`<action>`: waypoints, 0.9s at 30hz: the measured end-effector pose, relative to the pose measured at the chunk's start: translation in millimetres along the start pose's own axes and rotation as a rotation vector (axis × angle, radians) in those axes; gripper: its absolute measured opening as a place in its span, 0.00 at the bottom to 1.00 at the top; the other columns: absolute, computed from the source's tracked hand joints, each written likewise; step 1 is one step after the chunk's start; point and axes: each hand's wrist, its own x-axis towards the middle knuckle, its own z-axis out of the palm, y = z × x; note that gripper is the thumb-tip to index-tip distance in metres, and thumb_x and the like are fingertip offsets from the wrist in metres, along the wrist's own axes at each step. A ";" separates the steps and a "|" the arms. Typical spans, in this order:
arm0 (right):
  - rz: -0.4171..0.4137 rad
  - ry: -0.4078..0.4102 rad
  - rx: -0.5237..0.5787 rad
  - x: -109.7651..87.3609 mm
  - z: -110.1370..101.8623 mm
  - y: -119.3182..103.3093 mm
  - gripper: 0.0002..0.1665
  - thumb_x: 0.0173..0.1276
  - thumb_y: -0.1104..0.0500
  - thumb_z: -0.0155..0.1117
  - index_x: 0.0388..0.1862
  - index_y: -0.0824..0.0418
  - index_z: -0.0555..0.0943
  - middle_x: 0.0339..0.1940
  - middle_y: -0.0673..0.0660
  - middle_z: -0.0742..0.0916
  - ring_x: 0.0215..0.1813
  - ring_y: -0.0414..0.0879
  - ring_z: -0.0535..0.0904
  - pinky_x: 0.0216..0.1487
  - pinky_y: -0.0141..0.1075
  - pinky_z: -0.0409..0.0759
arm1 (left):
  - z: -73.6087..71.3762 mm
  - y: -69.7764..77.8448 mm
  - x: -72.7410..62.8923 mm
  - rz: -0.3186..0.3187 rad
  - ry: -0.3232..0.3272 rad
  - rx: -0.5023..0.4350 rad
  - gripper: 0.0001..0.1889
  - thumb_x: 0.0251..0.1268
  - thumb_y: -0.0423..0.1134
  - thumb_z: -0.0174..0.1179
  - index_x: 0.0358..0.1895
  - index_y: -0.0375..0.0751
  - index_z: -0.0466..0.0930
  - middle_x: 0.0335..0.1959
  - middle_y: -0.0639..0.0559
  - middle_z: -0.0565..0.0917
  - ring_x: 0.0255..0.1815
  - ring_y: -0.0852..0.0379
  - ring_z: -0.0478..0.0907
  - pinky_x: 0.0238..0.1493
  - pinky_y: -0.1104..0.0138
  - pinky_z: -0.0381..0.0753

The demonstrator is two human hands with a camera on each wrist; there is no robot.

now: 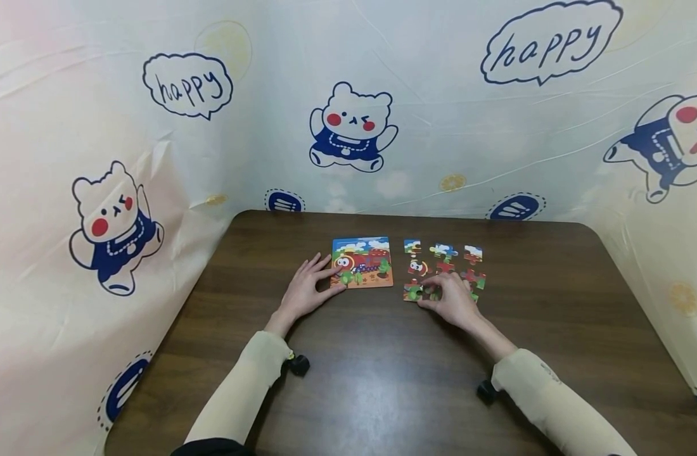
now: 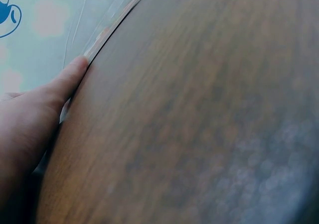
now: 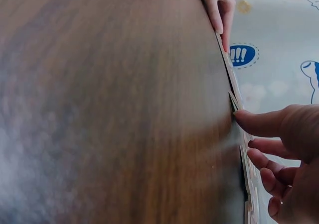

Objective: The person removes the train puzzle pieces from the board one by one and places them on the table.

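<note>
On the dark wooden table lies a square picture puzzle board [image 1: 367, 261] showing a red train with a face. My left hand [image 1: 307, 290] rests at its left side, fingers fairly straight, thumb by the lower left corner. To the right of the board, loose jigsaw pieces [image 1: 443, 251] lie in rough columns. My right hand [image 1: 452, 300] pinches a green jigsaw piece [image 1: 412, 292] at the lower left of this group, between thumb and fingers. In the right wrist view the thumb meets the edge of a slightly tilted piece [image 3: 233, 102]. This hand partly hides the pieces beneath it.
The wooden table [image 1: 360, 367] extends toward me and to both sides. A pale printed cloth [image 1: 428, 126] with bear drawings hangs behind and beside it. Black wrist cameras [image 1: 299, 365] sit under both cuffs, close over the tabletop.
</note>
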 end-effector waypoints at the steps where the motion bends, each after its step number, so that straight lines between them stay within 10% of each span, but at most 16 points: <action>1: 0.000 0.002 -0.010 -0.4 0.1 0.2 0.23 0.65 0.55 0.86 0.56 0.62 0.92 0.44 0.58 0.92 0.54 0.58 0.79 0.54 0.53 0.67 | -0.1 0.1 -0.2 -0.002 -0.002 0.001 0.35 0.73 0.68 0.67 0.78 0.62 0.79 0.88 0.50 0.67 0.94 0.45 0.52 0.93 0.41 0.48; 19: -0.065 0.027 -0.053 -5.8 -0.4 0.7 0.28 0.65 0.52 0.85 0.61 0.62 0.91 0.57 0.66 0.89 0.59 0.63 0.77 0.52 0.52 0.64 | -0.2 -3.8 0.1 0.037 -0.003 0.009 0.35 0.75 0.67 0.66 0.79 0.59 0.78 0.88 0.47 0.67 0.94 0.41 0.53 0.93 0.38 0.49; 27: -0.078 0.083 -0.073 2.7 -17.6 5.7 0.34 0.70 0.56 0.80 0.72 0.65 0.83 0.70 0.71 0.84 0.70 0.70 0.76 0.65 0.66 0.70 | -12.5 0.6 -1.2 0.039 -0.038 0.047 0.42 0.81 0.67 0.59 0.90 0.59 0.59 0.93 0.47 0.55 0.94 0.42 0.51 0.93 0.38 0.48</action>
